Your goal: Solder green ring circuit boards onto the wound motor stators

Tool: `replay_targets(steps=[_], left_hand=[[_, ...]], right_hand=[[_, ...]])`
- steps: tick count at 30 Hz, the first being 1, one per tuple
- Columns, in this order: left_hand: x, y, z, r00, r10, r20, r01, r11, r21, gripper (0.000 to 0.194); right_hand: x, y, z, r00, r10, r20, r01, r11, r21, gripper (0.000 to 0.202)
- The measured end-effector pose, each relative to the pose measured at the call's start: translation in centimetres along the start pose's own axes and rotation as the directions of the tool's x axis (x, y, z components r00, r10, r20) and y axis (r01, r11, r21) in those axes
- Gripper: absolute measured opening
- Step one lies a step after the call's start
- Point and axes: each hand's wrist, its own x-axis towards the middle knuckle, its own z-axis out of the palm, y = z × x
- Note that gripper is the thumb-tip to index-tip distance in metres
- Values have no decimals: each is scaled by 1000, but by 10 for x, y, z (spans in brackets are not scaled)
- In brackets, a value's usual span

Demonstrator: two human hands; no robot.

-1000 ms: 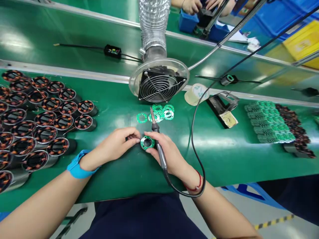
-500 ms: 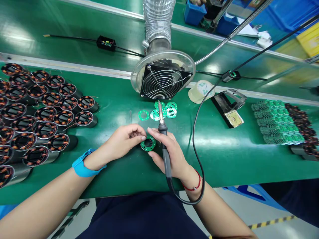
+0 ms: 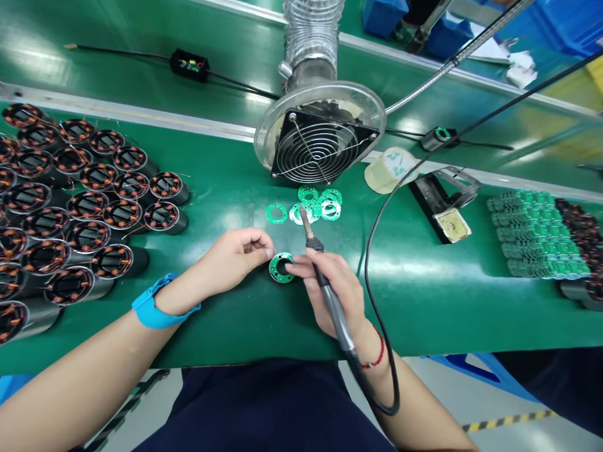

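A round green ring-shaped circuit board [image 3: 274, 270] sits in front of me, apparently on top of a motor stator whose body is hidden below it. My left hand [image 3: 238, 258] is closed, thumb against the curled fingers, right at the board's upper left edge; whatever it pinches is too small to make out. My right hand [image 3: 336, 289] holds a soldering iron [image 3: 332, 307], its tip pointing up and away from me over loose ring boards [image 3: 330, 208]. The right fingertips reach over the right side of the ring board.
Wound stators [image 3: 113, 260] stand in rows at left. A fume extractor fan [image 3: 315, 154] hangs beyond the loose boards. To the right are a tape roll [image 3: 389, 172], an iron stand with sponge [image 3: 452, 226] and stacked green boards [image 3: 541, 235]. The iron's black cable [image 3: 370, 251] loops at right.
My right hand has turned the soldering iron and drawn slightly right, its fingertips now over the ring board. My left fingers stay near the board's edge. The whole view has shifted a little.
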Motion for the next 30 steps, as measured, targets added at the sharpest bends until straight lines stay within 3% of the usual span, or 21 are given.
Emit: replay_targets(steps=[4,8,17,24,27,30], left_hand=[[1,-1,1,1000,-25,5,25,1000,16,19],[0,-1,3,1000,-16,-26,17,1000,18,19],[-1,-5,3,997,58,-50,-52,993,107,17],[-2,-4,4,997,59,-45,-52,990,134,18],[-3,-4,6,996,77,-42,-70,987,148,17],[-3,-6,6,993,114,-32,-106,978,178,16]], right_hand=[[-12,0,-4,979,102,-179,-84,991,108,28],[-19,1,-5,950,86,-299,-35,985,169,25],[-10,-4,-6,964,49,-262,-9,989,150,19],[-17,2,-6,962,41,-272,-9,993,117,27],[-13,1,-3,979,120,-166,-108,991,79,39],[-4,-1,1,988,140,66,-137,989,-55,42]])
